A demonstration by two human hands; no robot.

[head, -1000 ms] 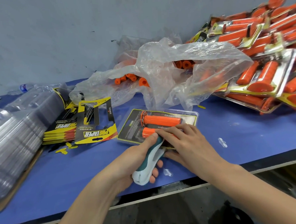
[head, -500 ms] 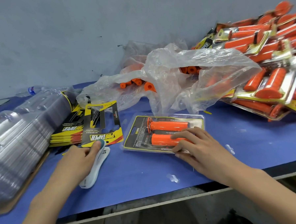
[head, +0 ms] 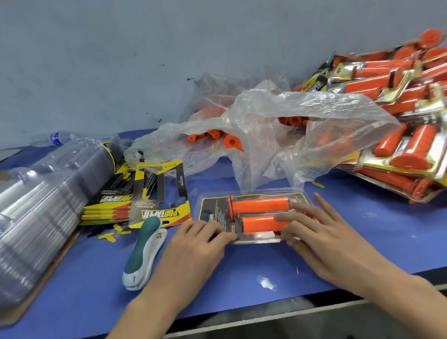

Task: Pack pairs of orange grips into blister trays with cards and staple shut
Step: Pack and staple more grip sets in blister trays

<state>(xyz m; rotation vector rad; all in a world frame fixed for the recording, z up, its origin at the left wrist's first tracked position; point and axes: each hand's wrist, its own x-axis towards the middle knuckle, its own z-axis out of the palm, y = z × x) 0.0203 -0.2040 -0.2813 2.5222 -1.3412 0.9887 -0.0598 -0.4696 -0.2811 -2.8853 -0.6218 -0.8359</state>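
Two orange grips (head: 260,205) lie in the blister tray (head: 257,241) mid-table. Left hand (head: 195,244) has dropped the stapler (head: 144,254) and touches the tray's edge, grip unclear; right hand (head: 322,239) presses it, fingers straight.

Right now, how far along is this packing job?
Done: a pile of packs at right. In hand: left hand and right hand press a filled pack; stapler lies aside. Remaining: loose grips in the bag, stacked trays and cards.
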